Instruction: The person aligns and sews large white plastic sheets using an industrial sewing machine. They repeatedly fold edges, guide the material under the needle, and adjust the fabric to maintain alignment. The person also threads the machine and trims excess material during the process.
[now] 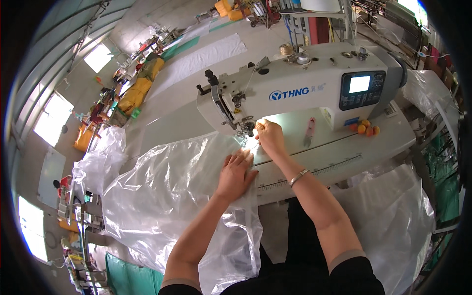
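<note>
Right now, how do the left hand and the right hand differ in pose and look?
The left hand lies palm-down on the clear plastic sheet, fingers outstretched; the right hand has its fingers curled in. The right hand has a bracelet at its wrist; the left hand has none. Both are bare and near the needle end of the sewing machine.

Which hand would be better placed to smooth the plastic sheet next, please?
Probably the left hand: it lies on the plastic sheet, while the right hand curls near the sewing machine.
</note>
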The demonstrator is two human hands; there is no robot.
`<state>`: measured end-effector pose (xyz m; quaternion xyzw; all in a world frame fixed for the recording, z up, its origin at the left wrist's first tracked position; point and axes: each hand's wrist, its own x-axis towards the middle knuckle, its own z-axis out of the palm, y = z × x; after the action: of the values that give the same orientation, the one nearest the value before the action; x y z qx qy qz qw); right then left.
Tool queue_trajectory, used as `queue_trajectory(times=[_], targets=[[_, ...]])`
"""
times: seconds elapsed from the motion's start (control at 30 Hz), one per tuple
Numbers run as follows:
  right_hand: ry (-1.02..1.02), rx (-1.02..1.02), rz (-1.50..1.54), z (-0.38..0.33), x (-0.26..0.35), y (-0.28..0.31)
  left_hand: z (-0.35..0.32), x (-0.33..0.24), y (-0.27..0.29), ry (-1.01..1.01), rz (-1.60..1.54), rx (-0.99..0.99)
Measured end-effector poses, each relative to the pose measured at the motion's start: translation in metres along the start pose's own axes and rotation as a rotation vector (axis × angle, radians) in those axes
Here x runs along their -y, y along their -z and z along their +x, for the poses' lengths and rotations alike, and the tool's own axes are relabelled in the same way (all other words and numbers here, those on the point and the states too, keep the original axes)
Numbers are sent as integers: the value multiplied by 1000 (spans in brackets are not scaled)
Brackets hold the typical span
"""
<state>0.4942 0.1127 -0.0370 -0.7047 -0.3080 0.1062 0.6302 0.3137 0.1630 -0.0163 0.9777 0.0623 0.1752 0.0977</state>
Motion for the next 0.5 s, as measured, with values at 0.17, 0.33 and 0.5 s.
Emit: queue_trajectory(times=[0.17, 0.33, 0.5], targets=[[27, 2, 48, 2, -2, 8, 2, -4, 2, 3, 0, -10], [16, -29, 178, -8, 19, 15, 1, -3, 3, 8, -11, -13], [121, -94, 49, -6, 15, 13, 3, -3, 1, -3, -13, -9]])
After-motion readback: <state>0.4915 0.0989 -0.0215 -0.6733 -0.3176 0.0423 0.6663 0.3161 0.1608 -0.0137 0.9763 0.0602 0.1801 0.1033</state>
